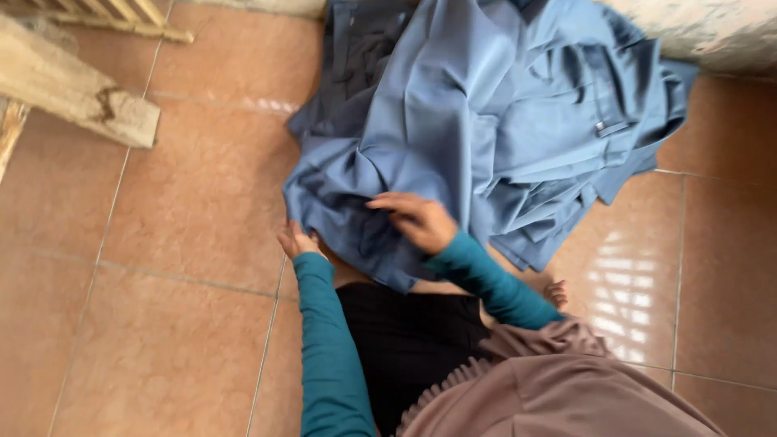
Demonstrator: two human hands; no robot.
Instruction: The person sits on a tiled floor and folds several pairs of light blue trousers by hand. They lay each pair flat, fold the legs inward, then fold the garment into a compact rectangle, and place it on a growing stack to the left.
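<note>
A heap of blue cloth garments [486,113] lies on the reddish tiled floor [186,202]. My left hand [296,241] sits at the near left edge of the heap, fingers partly tucked under the fabric. My right hand [417,220] rests flat on top of the cloth near its front edge, fingers spread. Both arms wear teal sleeves. One garment shows a pocket with a small metal clip [611,127].
A rough wooden beam [77,89] and wooden slats [105,16] stand at the upper left. A pale rough wall [712,32] runs along the top right. My black skirt, a brown shawl and a bare foot [556,293] are at the bottom.
</note>
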